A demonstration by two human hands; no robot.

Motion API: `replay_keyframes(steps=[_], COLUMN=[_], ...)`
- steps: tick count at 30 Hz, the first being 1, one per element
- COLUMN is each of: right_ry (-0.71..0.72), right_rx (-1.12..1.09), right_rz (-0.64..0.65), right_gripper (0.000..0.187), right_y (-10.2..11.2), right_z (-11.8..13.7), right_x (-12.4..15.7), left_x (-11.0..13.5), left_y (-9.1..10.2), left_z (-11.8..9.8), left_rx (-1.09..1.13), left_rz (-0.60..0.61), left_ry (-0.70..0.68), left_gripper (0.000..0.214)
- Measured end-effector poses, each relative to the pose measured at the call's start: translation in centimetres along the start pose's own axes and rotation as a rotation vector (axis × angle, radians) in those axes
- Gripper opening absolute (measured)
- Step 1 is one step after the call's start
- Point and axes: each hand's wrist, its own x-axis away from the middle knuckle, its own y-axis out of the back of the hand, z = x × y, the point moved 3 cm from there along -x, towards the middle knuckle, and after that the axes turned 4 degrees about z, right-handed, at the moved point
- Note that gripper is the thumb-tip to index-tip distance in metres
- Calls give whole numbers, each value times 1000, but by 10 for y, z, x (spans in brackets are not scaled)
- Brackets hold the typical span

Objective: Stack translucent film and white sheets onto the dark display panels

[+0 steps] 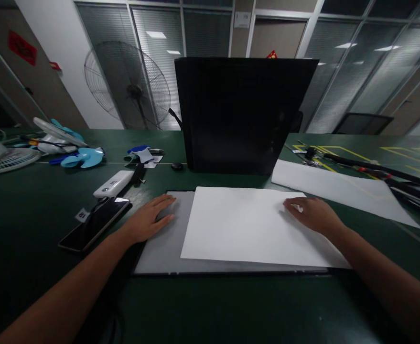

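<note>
A white sheet [238, 224] lies askew over a flat light-grey panel [159, 255] with a thin dark rim. The panel's left strip and front edge show beneath the sheet. My left hand [150, 217] rests at the panel's left edge, fingers stretched out and apart, holding nothing. At the sheet's far right part, my right hand [312, 212] has its thumb and fingertips closed in a pinch on the sheet. The panel's right side is covered by the sheet and my right forearm.
A large black panel [242, 114] stands upright behind. Left lie a phone [95, 224], a white handheld device [114, 184], and fan parts with a blue blade [83, 157]. Another white sheet [339, 188] and dark strips [371, 165] lie right on the green table [231, 306].
</note>
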Motion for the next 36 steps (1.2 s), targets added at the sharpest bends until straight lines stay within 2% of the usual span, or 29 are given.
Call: replay_keyframes(steps=[7,10,12,15,20,24,27,31,36], right_ry=[257,304,314,250,57,-74,-194,-328,-321], right_rx=[-85,-154,-217,-236,-78,12,13,-2,30], right_rz=[9,43,46,-22,-144,-103,-65,3,-10], right_gripper=[60,59,59,58,60,67,76,83,76], right_y=[3,2,0,-5,-19,-34,-44,-47,-32], right_z=[74,89,86,62,-13,-73,-104,-121,-116], right_x=[13,18,16,7,-13,-19,-20,-21,-19], left_x=[1,1,1,2,2,3,3,2,3], left_y=[0,-1,-1,-2,-5,-6,-7,-9,-8], left_z=[0,1,2,3,6,7,9,10,8], left_rx=[27,21,25,47,82,95,92,85,54], left_rz=[23,46,59,58,31,14,-6,-13,3], left_ry=[14,54,70,56,29,-3,-17,-29,-48], left_gripper=[81,80,78,74,75,75,73,73,81])
